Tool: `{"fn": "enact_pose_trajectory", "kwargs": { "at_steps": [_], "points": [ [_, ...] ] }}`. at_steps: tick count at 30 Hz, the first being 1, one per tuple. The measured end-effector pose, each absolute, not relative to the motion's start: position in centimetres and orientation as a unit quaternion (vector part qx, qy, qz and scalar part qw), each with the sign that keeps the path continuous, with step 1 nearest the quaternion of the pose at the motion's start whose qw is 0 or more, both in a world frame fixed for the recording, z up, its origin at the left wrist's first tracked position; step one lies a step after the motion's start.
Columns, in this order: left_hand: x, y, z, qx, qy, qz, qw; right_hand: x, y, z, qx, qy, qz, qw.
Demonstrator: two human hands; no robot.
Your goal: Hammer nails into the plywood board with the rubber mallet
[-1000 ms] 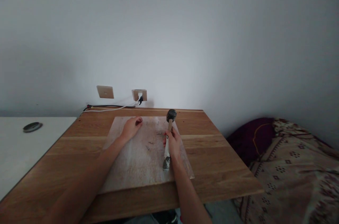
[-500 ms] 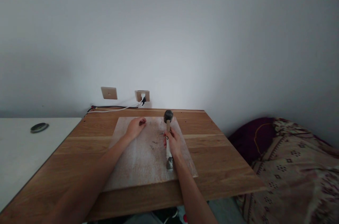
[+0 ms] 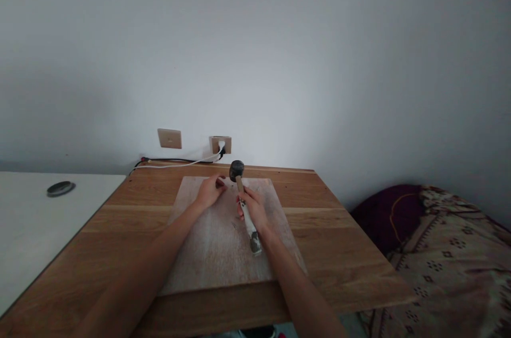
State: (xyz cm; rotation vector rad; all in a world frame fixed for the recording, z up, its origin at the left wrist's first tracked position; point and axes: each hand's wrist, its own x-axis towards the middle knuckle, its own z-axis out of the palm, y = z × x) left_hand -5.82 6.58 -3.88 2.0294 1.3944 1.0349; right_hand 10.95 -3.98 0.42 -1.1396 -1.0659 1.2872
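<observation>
My right hand (image 3: 254, 207) is wrapped round the handle of a hammer (image 3: 249, 226). The hammer has a dark, round head and a pale, worn handle with dark patches near its end; its head is raised and tips toward the left. Near the far edge of a pale, worn wooden board (image 3: 215, 263), my left hand (image 3: 209, 192) is closed in a pinch, its fingertips close to the board. Whatever is between those fingers is too small to make out. A few small, thin pieces (image 3: 234, 225) lie on the board, partly hidden by my right hand.
Beneath the board is a brown wooden table (image 3: 335, 258). A white surface (image 3: 27, 231) with a dark oval object (image 3: 59, 189) adjoins it at left. Cables (image 3: 175, 165) run along the back to a wall socket (image 3: 227, 145). Patterned bedding (image 3: 451, 263) is piled at right.
The hammer has swung left, its head now tilted toward my left hand. My right hand has moved left with it. My left hand stays near the board's far edge.
</observation>
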Motion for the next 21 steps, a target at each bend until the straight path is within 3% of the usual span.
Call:
{"fn": "enact_pose_trajectory", "kwargs": {
  "at_steps": [7, 21],
  "points": [
    [-6.0, 6.3, -3.7, 0.727, 0.503, 0.384, 0.266, 10.2, -4.9, -0.6, -0.452, -0.445, 0.575, 0.517],
    [-6.0, 6.1, -4.0, 0.739, 0.512, 0.374, 0.228, 9.9, -4.8, -1.2, -0.456, -0.455, 0.576, 0.504]
  ]
}}
